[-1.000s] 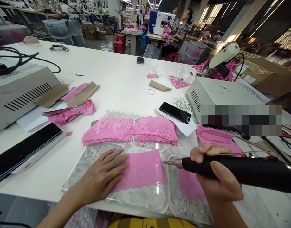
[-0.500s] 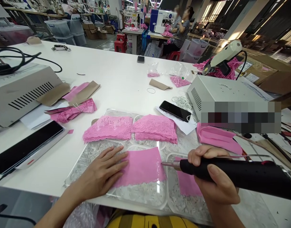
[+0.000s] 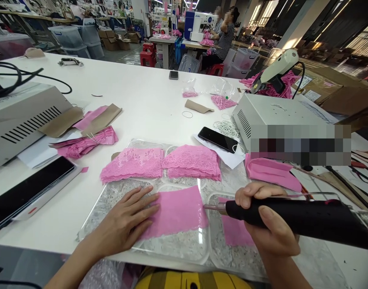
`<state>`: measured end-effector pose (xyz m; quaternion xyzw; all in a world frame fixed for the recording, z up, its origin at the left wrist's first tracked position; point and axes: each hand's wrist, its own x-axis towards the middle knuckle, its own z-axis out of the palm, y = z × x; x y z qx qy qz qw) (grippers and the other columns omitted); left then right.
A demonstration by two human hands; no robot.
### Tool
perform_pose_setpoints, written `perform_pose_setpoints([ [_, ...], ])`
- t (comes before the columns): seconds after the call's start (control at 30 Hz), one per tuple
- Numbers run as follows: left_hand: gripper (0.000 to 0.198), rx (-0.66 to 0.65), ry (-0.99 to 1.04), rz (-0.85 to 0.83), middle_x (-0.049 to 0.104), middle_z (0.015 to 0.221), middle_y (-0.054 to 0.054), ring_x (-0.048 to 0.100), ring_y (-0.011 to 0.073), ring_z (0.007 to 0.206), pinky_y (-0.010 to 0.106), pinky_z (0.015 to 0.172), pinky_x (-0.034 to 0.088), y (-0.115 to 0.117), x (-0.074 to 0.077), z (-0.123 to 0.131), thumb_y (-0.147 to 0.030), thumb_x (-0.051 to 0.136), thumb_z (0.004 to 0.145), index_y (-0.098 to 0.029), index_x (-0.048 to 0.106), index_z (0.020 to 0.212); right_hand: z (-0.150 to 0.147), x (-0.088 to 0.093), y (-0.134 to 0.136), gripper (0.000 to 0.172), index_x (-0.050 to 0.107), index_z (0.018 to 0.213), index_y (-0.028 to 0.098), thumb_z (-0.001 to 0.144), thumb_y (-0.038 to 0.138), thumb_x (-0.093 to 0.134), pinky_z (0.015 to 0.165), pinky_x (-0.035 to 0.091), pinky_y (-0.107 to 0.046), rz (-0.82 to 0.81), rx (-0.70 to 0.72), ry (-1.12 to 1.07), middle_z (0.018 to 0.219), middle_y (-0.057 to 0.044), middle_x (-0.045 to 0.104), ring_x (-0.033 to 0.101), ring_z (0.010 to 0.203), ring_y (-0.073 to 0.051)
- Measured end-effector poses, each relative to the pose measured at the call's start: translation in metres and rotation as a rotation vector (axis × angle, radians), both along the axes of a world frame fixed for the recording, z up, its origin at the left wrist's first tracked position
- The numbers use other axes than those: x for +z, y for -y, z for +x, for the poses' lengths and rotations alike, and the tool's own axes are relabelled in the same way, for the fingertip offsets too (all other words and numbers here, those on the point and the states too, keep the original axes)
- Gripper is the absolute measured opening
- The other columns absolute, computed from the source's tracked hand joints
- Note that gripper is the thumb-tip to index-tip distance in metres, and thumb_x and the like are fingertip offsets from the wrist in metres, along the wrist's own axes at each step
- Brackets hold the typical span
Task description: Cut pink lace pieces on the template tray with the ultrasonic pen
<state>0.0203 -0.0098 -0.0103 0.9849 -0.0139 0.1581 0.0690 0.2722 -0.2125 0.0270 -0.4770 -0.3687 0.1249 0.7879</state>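
Left hand spread flat on the fabric; right hand clamped round a tool whose tip perhaps touches the fabric's edge.

Black phone on white paper beside pale bands, red stools and a sewing machine beyond.

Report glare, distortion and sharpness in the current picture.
Head view: a white glint on the clear panel, near the flat pink fabric; head view: the pillar at upper right leans, perhaps from camera tilt; head view: a pixelated block masks the front of the right-hand grey box; head view: black tool and left hand look fairly sharp.
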Motion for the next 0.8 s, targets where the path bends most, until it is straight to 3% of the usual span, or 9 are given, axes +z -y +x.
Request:
perform_pose_setpoints([
  [0.27, 0.041, -0.003, -0.008, -0.039, 0.057, 0.140, 0.007, 0.038, 0.0258, 0.142, 0.046, 0.116, 0.033, 0.002, 0.002, 0.000, -0.018, 0.050, 0.096, -0.022, 0.054, 0.137, -0.004, 0.001, 0.024, 0.013, 0.062, 0.093, 0.021, 0.083, 0.030, 0.061, 0.055, 0.049, -0.031, -0.072, 0.078, -0.060, 0.084, -0.002, 0.056, 0.053, 0.061, -0.012],
  [0.53, 0.043, 0.016, 0.012, -0.053, 0.056, 0.142, 0.005, 0.039, 0.0265, 0.141, 0.045, 0.113, 0.040, 0.001, 0.009, -0.001, -0.018, 0.050, 0.095, -0.025, 0.054, 0.138, 0.010, -0.001, 0.039, 0.014, 0.063, 0.091, 0.022, 0.081, 0.030, 0.061, 0.052, 0.049, -0.031, -0.039, 0.018, -0.061, 0.080, -0.003, 0.056, 0.053, 0.058, -0.012],
  [0.67, 0.039, 0.010, 0.055, -0.046, 0.058, 0.138, 0.009, 0.042, 0.0243, 0.139, 0.041, 0.117, 0.035, 0.040, 0.023, 0.020, -0.011, 0.050, 0.095, -0.017, 0.057, 0.132, 0.026, 0.002, 0.047, 0.015, 0.064, 0.086, 0.021, 0.075, 0.030, 0.064, 0.055, 0.050, -0.034, -0.001, -0.131, -0.093, 0.081, -0.002, 0.057, 0.051, 0.057, -0.012],
  [0.8, 0.027, -0.147, 0.064, -0.066, 0.067, 0.126, 0.009, 0.054, 0.0209, 0.128, 0.036, 0.113, 0.037, 0.096, 0.029, 0.063, -0.020, 0.045, 0.101, -0.013, 0.063, 0.121, 0.035, 0.001, 0.039, 0.009, 0.063, 0.082, 0.020, 0.074, 0.023, 0.062, 0.058, 0.050, -0.035, 0.033, -0.218, -0.096, 0.081, -0.002, 0.059, 0.052, 0.058, -0.012],
])
